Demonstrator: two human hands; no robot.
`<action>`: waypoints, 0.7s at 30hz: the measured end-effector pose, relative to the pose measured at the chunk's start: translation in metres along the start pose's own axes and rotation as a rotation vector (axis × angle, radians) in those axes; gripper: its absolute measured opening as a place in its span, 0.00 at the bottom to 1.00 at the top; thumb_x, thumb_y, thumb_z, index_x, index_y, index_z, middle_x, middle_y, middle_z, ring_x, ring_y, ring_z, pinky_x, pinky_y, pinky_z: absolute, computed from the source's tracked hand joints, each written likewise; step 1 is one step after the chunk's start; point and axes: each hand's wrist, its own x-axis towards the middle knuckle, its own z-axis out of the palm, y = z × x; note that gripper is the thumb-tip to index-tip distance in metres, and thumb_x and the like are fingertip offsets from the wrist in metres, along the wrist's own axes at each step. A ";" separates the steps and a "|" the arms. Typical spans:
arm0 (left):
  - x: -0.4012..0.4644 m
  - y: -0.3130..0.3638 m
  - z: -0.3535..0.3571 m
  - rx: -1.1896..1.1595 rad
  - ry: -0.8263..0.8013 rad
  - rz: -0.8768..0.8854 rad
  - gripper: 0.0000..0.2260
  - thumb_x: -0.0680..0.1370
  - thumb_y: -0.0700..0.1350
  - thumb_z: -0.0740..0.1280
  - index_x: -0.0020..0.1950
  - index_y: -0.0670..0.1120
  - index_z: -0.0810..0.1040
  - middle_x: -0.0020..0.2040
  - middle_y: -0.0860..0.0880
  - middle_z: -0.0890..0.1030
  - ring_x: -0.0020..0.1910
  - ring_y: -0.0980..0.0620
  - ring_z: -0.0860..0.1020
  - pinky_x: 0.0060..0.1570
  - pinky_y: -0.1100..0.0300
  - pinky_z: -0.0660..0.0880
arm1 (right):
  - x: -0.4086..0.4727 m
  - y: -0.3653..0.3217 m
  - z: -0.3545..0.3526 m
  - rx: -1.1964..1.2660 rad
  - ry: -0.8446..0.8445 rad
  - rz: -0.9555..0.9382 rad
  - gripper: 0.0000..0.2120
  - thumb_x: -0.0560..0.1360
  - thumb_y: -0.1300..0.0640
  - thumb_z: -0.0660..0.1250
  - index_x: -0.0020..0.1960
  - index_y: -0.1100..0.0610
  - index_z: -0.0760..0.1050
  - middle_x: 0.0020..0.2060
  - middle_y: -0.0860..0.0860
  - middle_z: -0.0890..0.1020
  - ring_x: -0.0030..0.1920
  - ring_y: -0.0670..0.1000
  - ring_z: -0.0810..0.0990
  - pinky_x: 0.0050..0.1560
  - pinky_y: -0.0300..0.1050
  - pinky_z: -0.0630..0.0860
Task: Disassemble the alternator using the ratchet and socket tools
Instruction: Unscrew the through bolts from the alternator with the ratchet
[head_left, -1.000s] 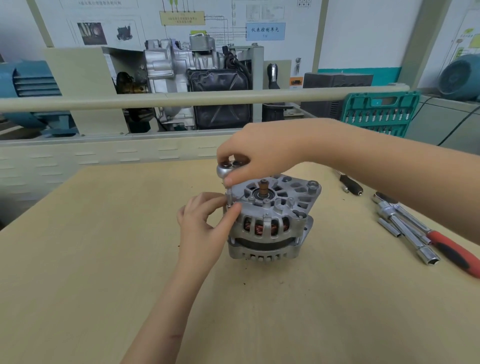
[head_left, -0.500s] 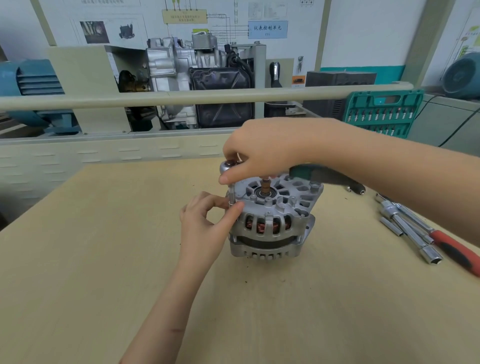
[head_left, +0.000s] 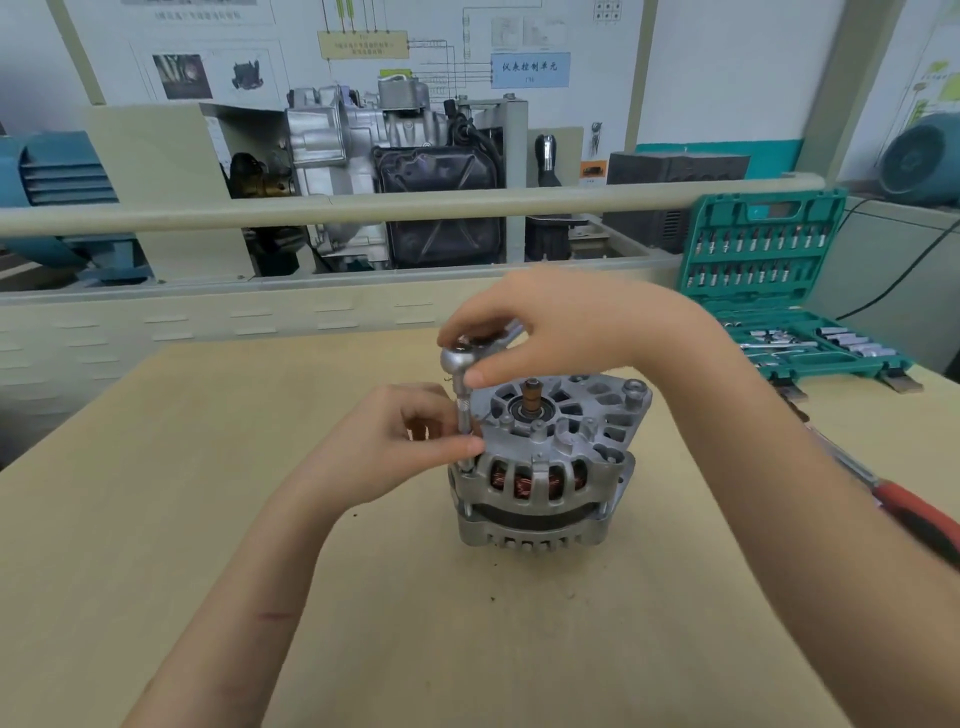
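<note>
the wooden table (head_left: 156, 519) fills the near scene, and at its far right corner lies an open green tool case (head_left: 769, 260) with rows of bits and sockets. the alternator (head_left: 545, 467) stands upright at the middle of the table, shaft end up, copper windings showing through its side slots. the right hand (head_left: 561, 332) reaches in from the right above the alternator's far left edge, fingers curled round the head of the ratchet (head_left: 462, 358) (its handle is mostly hidden under the palm). the left hand (head_left: 384, 447) comes from the near left, thumb and fingers pinched together on the thin socket extension (head_left: 464, 415), which runs straight down from the ratchet head to the left rim of the alternator housing. a red-handled tool (head_left: 914, 514) lies on the table at the right edge, partly behind the right forearm.
</note>
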 end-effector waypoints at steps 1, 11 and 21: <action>0.000 -0.001 0.000 -0.006 0.000 0.010 0.13 0.65 0.53 0.71 0.35 0.43 0.81 0.33 0.48 0.75 0.32 0.56 0.69 0.36 0.61 0.67 | -0.003 0.001 0.002 0.071 0.036 0.001 0.17 0.72 0.50 0.68 0.60 0.49 0.75 0.52 0.41 0.78 0.49 0.36 0.75 0.51 0.28 0.69; 0.003 -0.002 0.001 0.020 0.033 0.062 0.16 0.62 0.53 0.71 0.33 0.38 0.77 0.28 0.54 0.72 0.29 0.60 0.67 0.32 0.69 0.65 | -0.017 -0.013 0.037 -0.130 0.443 0.183 0.16 0.70 0.37 0.61 0.46 0.48 0.74 0.33 0.45 0.77 0.36 0.47 0.73 0.32 0.40 0.67; 0.002 0.007 -0.005 0.087 -0.117 0.050 0.10 0.66 0.53 0.66 0.39 0.48 0.80 0.31 0.55 0.78 0.28 0.59 0.72 0.29 0.73 0.66 | -0.013 -0.005 0.040 0.107 0.357 -0.064 0.15 0.74 0.51 0.66 0.60 0.52 0.76 0.50 0.47 0.81 0.52 0.46 0.76 0.60 0.43 0.61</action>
